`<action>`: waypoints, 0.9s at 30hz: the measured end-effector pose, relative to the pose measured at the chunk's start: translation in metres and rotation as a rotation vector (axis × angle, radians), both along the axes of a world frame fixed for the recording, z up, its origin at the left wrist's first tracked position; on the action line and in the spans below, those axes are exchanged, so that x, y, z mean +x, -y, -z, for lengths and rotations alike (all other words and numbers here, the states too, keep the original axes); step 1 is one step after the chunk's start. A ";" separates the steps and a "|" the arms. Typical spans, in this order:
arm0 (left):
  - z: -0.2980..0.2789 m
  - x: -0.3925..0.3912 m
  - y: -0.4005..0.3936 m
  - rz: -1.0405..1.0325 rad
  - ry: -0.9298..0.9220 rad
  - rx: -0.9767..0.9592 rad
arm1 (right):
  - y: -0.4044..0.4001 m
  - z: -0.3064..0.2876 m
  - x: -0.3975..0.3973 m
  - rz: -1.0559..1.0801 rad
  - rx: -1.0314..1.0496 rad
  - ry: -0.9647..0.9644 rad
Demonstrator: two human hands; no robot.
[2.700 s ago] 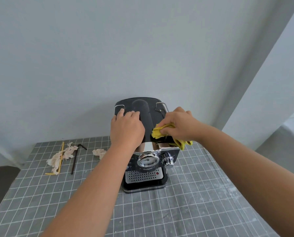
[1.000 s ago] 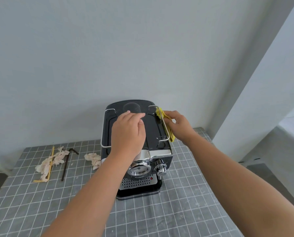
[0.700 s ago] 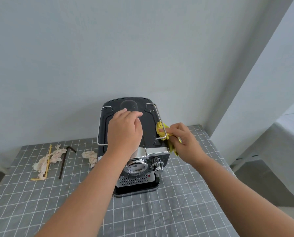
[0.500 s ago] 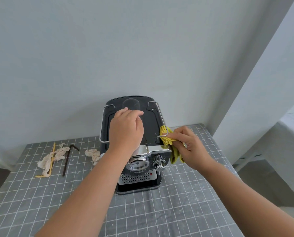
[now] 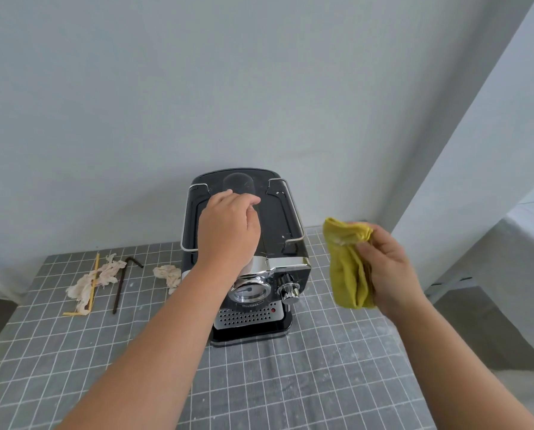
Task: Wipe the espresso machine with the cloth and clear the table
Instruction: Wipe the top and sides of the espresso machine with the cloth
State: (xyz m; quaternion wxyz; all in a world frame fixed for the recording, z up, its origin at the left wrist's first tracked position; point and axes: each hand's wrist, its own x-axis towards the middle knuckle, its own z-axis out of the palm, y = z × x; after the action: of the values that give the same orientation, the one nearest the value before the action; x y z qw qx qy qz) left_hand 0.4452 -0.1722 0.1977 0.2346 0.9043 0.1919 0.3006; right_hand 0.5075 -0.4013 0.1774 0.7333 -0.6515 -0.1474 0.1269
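A black and chrome espresso machine (image 5: 278,225) stands at the back middle of the grey checked table (image 5: 321,383). My left hand (image 5: 228,231) rests flat on its top, fingers curled loosely, holding nothing. My right hand (image 5: 386,268) is in the air to the right of the machine, clear of it, gripping a bunched yellow cloth (image 5: 348,262). To the left on the table lie a crumpled tissue (image 5: 93,282) with a yellow straw (image 5: 93,282) across it, a dark brown bent straw (image 5: 121,282), and a smaller crumpled tissue (image 5: 168,274).
A pale wall stands right behind the machine. A white pillar (image 5: 476,150) rises at the right past the table's edge, with a cloth-covered surface (image 5: 532,231) farther right. The table edge drops off at the left and right.
My right hand has pulled the yellow cloth off the machine's right rail and out to the right, into the air. My left hand has stayed on the machine's top.
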 end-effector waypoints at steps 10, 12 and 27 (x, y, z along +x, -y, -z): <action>-0.001 -0.001 -0.001 -0.003 -0.017 -0.010 | -0.059 0.030 -0.006 -0.077 -0.019 0.238; -0.001 -0.002 -0.001 0.001 -0.015 -0.005 | -0.059 0.030 -0.005 -0.098 0.014 0.232; -0.004 -0.001 0.002 0.002 -0.056 -0.046 | -0.060 0.024 0.010 -0.166 0.205 -0.100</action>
State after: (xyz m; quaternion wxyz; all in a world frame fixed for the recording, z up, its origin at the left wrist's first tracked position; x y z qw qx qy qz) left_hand 0.4446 -0.1737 0.2016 0.2502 0.9070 0.2041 0.2705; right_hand 0.5175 -0.3412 0.1532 0.7893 -0.5518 -0.1761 0.2037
